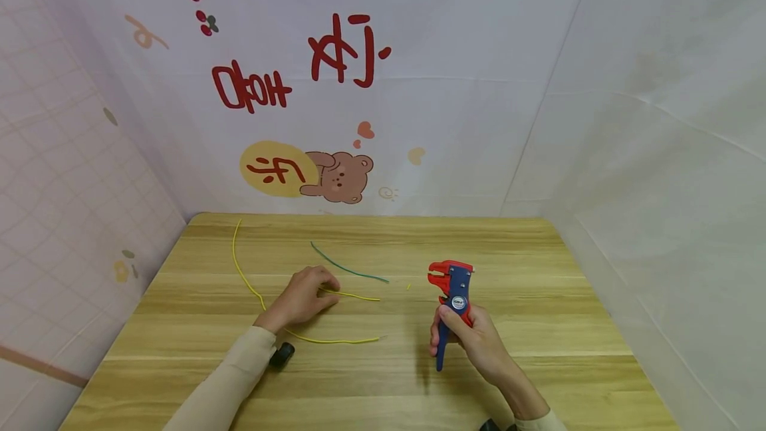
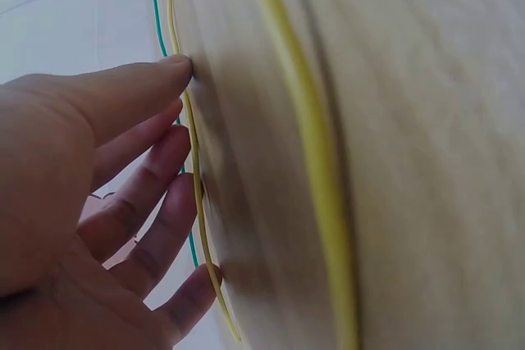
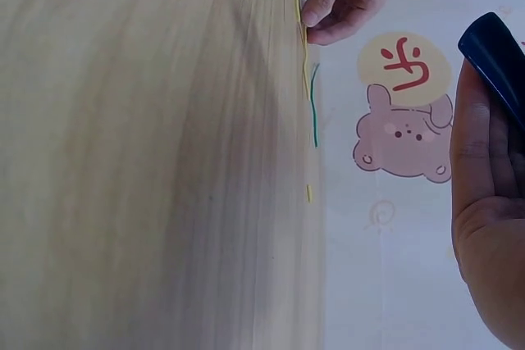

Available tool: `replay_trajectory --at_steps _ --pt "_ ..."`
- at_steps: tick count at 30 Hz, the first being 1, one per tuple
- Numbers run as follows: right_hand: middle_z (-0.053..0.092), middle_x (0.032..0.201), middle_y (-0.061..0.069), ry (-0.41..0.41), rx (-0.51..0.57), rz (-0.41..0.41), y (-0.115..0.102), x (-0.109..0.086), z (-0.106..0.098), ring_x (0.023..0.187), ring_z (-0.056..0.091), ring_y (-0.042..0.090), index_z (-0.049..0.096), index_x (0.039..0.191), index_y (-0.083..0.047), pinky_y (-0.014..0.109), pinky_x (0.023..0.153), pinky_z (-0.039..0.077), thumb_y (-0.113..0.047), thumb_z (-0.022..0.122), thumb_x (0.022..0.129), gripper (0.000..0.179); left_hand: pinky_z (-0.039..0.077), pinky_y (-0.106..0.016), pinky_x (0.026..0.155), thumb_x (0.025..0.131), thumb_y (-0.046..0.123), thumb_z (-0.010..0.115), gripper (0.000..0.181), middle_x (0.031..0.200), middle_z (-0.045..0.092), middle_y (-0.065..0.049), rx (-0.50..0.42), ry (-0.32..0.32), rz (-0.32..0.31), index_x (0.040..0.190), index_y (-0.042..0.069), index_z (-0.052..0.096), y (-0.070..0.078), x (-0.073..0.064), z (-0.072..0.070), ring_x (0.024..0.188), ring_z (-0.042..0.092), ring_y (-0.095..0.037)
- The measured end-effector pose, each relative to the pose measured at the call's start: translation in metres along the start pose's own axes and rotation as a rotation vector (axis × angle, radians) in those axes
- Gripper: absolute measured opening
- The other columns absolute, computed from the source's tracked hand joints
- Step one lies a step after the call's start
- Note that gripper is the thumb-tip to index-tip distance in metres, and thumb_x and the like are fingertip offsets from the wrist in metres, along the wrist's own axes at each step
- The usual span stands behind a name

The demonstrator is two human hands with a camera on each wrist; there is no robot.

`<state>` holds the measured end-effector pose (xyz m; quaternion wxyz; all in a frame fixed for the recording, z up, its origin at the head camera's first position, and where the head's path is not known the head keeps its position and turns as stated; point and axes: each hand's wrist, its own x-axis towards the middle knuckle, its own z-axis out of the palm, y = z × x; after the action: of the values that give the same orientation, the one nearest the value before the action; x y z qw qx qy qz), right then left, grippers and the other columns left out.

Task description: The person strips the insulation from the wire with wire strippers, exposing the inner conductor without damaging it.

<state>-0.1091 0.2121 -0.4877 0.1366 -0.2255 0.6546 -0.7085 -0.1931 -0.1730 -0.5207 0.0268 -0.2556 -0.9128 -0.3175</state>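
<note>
My left hand (image 1: 304,296) hovers low over the wooden table, its fingertips right at a yellow wire (image 1: 358,296). In the left wrist view its thumb and fingers are spread apart along that yellow wire (image 2: 195,145), not closed round it. A longer curved yellow wire (image 1: 335,342) runs beneath the left wrist, with a bare tip at its right end. Beyond the hand lies a green wire (image 1: 348,271). My right hand (image 1: 473,338) grips a blue and red wire stripper (image 1: 458,285) by its handles, raised with its jaws pointing left.
A tiny yellow scrap (image 1: 409,287) lies on the table (image 1: 335,384) between the wires and the stripper. White printed cloth (image 1: 455,118) hangs behind the table's far edge and along both sides. A black wrist device (image 1: 282,356) sits at the left sleeve.
</note>
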Motion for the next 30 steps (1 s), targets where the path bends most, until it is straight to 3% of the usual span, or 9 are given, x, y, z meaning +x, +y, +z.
replay_trajectory --at_steps 5,12,19,27,30 --pt "0.075 0.092 0.002 0.004 -0.006 0.011 -0.001 0.000 0.001 0.080 0.081 0.018 0.055 0.114 0.018 0.046 0.084 0.071 -0.014 0.040 0.124 0.037 0.056 -0.055 0.093 0.097 0.014 0.090 0.007 0.105 0.081 -0.002 0.026 -0.025 -0.034 0.102 0.013 0.086 0.001 0.002 0.001 0.102 0.072 -0.028" --pt "0.075 0.091 0.002 0.009 -0.013 0.014 0.000 0.001 0.001 0.080 0.081 0.018 0.058 0.113 0.016 0.046 0.083 0.071 -0.015 0.041 0.124 0.037 0.043 -0.052 0.092 0.099 0.017 0.088 0.008 0.096 0.074 0.006 0.032 -0.072 -0.120 0.096 0.020 0.082 0.000 0.002 0.003 0.098 0.065 -0.019" --pt "0.075 0.091 0.003 0.001 -0.008 0.004 0.000 0.001 0.000 0.080 0.081 0.018 0.057 0.114 0.016 0.046 0.083 0.071 -0.014 0.040 0.124 0.036 0.038 -0.051 0.088 0.101 0.014 0.084 0.011 0.092 0.068 0.007 0.040 -0.054 -0.079 0.096 0.020 0.078 0.000 -0.002 0.007 0.090 0.058 -0.016" --pt "0.075 0.091 0.003 0.003 -0.010 0.006 0.001 0.001 0.000 0.080 0.081 0.017 0.057 0.113 0.016 0.046 0.083 0.071 -0.014 0.040 0.124 0.036 0.034 -0.048 0.089 0.105 0.018 0.079 0.015 0.091 0.060 0.010 0.067 -0.041 -0.077 0.095 0.024 0.072 -0.011 -0.004 0.018 0.088 0.050 -0.013" --pt "0.075 0.091 0.002 0.005 -0.008 0.010 0.001 0.001 -0.001 0.080 0.081 0.017 0.056 0.114 0.017 0.046 0.083 0.071 -0.014 0.040 0.124 0.036 0.034 -0.048 0.090 0.109 0.018 0.075 0.014 0.093 0.062 0.010 0.058 -0.069 -0.111 0.096 0.023 0.071 -0.007 -0.004 0.014 0.089 0.050 -0.012"
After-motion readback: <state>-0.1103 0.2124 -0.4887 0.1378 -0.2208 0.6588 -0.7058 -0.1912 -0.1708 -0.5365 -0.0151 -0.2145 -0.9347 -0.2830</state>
